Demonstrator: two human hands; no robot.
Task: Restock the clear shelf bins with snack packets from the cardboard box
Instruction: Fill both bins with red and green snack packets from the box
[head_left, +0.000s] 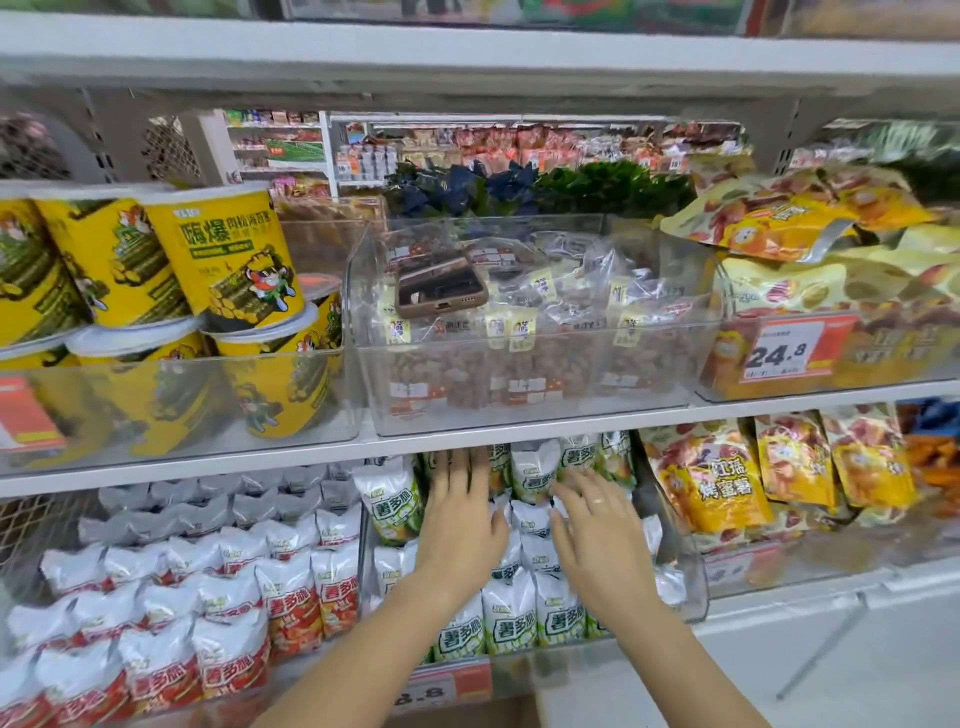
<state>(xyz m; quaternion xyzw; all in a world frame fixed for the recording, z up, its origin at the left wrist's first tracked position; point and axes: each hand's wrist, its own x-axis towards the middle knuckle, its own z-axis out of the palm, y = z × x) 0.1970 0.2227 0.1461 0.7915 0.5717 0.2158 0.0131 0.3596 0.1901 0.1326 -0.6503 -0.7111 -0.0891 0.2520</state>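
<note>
Both hands reach into a clear bin (693, 582) on the lower shelf, filled with white-and-green snack packets (506, 621). My left hand (462, 514) lies flat with straight fingers on the packets near the bin's back. My right hand (592, 525) rests beside it, fingers spread over the packets, a ring on one finger. Neither hand holds a packet. A strip of cardboard box (467, 714) shows at the bottom edge, mostly hidden by my arms.
Above, a clear bin (519, 410) holds small nut packets with a phone (439, 283) lying on top. Yellow tubs (228, 249) stand upper left, white-and-red packets (218, 623) lower left, yellow-orange bags (706, 478) right, and a price tag (784, 351) reads 24.8.
</note>
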